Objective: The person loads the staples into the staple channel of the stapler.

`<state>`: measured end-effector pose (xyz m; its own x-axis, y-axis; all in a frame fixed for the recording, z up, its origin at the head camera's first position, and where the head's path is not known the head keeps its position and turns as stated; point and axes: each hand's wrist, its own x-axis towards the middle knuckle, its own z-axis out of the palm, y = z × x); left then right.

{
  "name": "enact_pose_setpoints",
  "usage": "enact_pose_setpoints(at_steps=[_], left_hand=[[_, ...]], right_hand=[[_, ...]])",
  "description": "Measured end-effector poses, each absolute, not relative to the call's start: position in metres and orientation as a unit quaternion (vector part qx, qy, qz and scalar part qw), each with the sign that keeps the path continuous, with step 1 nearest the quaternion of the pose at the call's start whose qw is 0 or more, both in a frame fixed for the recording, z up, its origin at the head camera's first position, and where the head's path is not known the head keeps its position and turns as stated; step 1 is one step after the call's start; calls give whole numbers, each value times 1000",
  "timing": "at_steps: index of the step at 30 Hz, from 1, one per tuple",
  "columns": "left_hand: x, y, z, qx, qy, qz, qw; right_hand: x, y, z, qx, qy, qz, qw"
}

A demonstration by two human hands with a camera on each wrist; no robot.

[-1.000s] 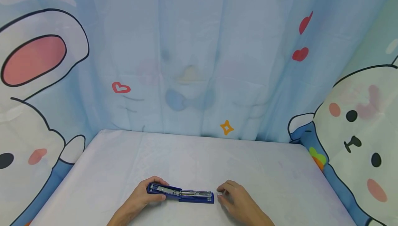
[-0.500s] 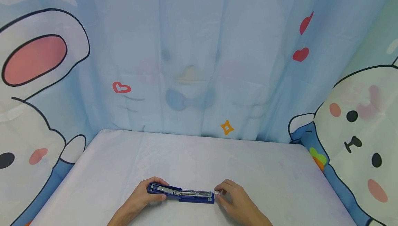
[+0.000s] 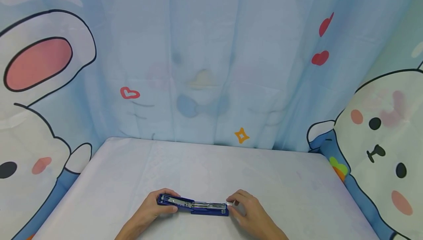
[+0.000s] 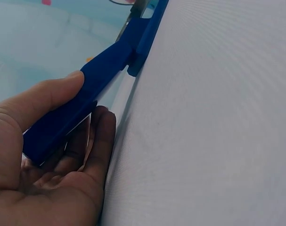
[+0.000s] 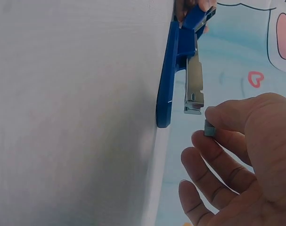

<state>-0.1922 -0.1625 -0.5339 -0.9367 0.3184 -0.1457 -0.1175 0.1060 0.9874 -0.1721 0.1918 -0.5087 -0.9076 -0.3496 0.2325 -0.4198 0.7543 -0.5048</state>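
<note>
The blue stapler point(image 3: 209, 212) lies unfolded at the near middle of the white table point(image 3: 211, 170), its metal rail point(image 5: 194, 82) pointing to the right. The left hand point(image 3: 150, 207) holds the stapler's left part, with the thumb on one side and the fingers on the other. The right hand point(image 3: 246, 212) pinches a small grey piece point(image 5: 209, 128) between thumb and finger, its other fingers loosely spread; this piece is just beside the rail's right end.
</note>
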Motion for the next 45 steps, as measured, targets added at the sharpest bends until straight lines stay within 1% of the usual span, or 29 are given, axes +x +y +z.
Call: enact_pose_setpoints(at_steps=[7,16,28,35,45], left_hand=[[-192,-162,-534,70,732,659,157],[-192,-162,-533,68,732,659,158],[-191,-161,-532,62,735,657,159],[-191,-161,-533,61,735,657,157],[-191,-161,-531,60,737,655,157]], right_hand=[[-173,190,-510,211,-932,286,67],[-173,190,-517,251,-914,306,89],[-174,186,-512,233,-924,299,52],[-172,185,-513,251,-915,306,78],[-173,184,-514,255,-914,303,85]])
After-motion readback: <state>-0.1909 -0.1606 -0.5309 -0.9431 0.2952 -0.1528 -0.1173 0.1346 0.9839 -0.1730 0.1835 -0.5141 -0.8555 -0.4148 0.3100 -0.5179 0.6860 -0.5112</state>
